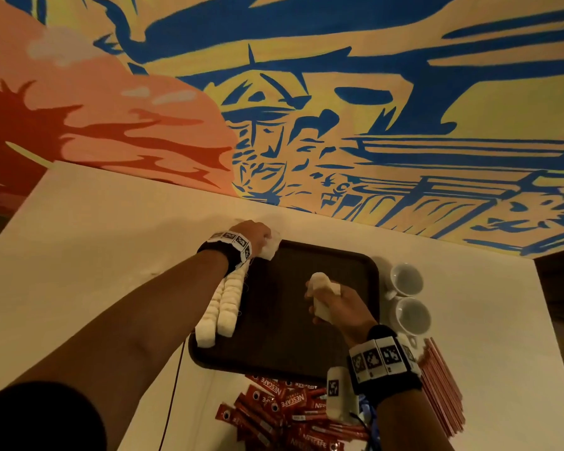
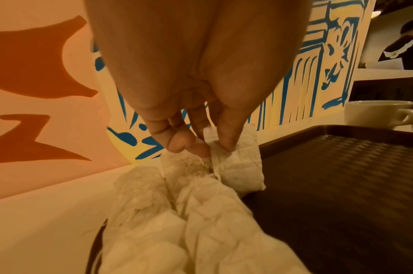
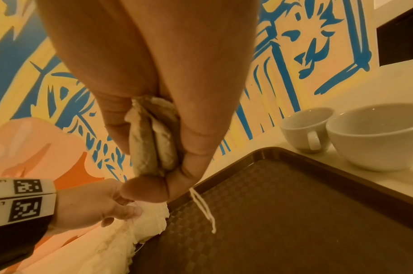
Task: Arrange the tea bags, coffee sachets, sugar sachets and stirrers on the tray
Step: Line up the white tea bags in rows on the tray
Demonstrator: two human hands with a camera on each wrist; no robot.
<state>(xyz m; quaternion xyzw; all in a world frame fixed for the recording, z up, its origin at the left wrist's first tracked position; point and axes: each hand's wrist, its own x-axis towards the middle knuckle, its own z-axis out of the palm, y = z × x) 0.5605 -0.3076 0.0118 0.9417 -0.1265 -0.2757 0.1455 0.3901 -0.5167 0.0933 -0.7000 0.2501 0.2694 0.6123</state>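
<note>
A: Head view first: where are the tea bags (image 1: 226, 307)?
B: Two overlapping rows of them lie along the left edge of the brown tray (image 1: 284, 359). At the far corner the left hand (image 1: 256, 236) pinches one tea bag (image 2: 238, 166) by its top between thumb and fingertips (image 2: 226, 140), its lower end over the tray's rim.

A: And the other hand?
B: The right hand (image 1: 339, 304) hangs over the middle of the tray, fingers curled round a small stack of tea bags (image 3: 153, 137). A white string (image 3: 204, 209) dangles from it.

A: The rest?
B: Red coffee sachets (image 1: 284, 415) lie heaped on the table (image 1: 95, 242) at the tray's near edge, pink stirrers (image 1: 443, 388) near its right corner. Two white cups (image 1: 407, 297) stand just right of the tray. Behind is a painted wall (image 1: 339, 92).
</note>
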